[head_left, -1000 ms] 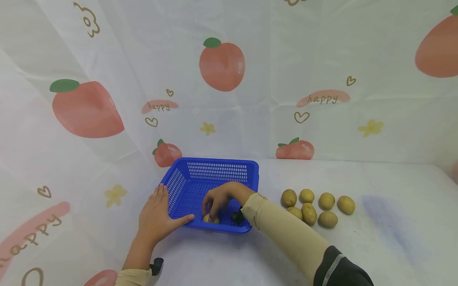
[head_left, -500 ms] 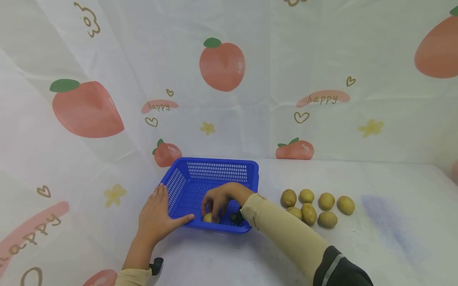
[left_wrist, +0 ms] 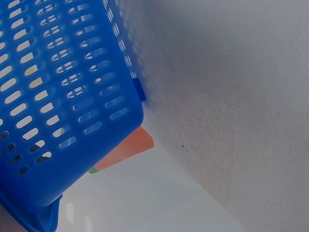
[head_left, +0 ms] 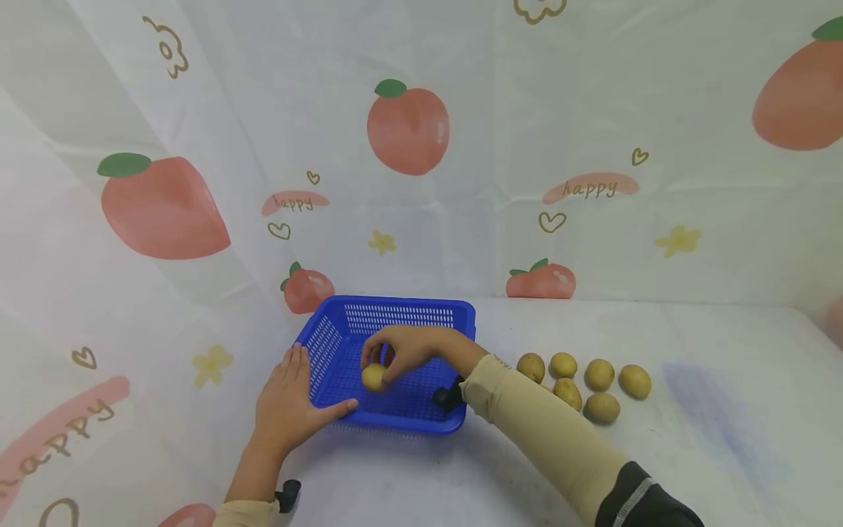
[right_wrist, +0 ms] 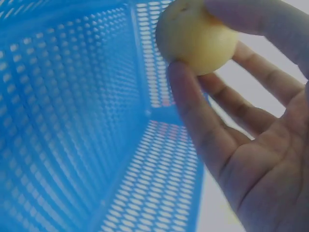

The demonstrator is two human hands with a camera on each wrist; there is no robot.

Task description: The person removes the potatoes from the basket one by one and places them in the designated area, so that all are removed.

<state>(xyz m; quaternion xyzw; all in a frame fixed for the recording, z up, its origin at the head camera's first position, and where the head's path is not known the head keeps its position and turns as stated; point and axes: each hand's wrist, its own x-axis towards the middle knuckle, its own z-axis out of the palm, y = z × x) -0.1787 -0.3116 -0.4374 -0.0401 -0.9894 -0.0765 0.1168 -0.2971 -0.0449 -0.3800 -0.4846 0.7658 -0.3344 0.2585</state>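
I see the right hand (head_left: 408, 350) with fingers (right_wrist: 193, 111) curled round a potato (head_left: 372, 376), raised inside the basket (head_left: 454, 421). Left hand (head_left: 286, 399) lies flat, fingers straight against the basket's left wall, likely steadying it. Six potatoes (head_left: 582, 377) sit right of the basket.

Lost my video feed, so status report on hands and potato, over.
Left hand flat against blue basket. Right hand pinching potato above basket floor. Nothing in the way.

The right hand (head_left: 408, 350) lifted the potato (head_left: 372, 376) off the floor of the blue basket (head_left: 408, 311), near its front wall, and raised it above the basket's middle.
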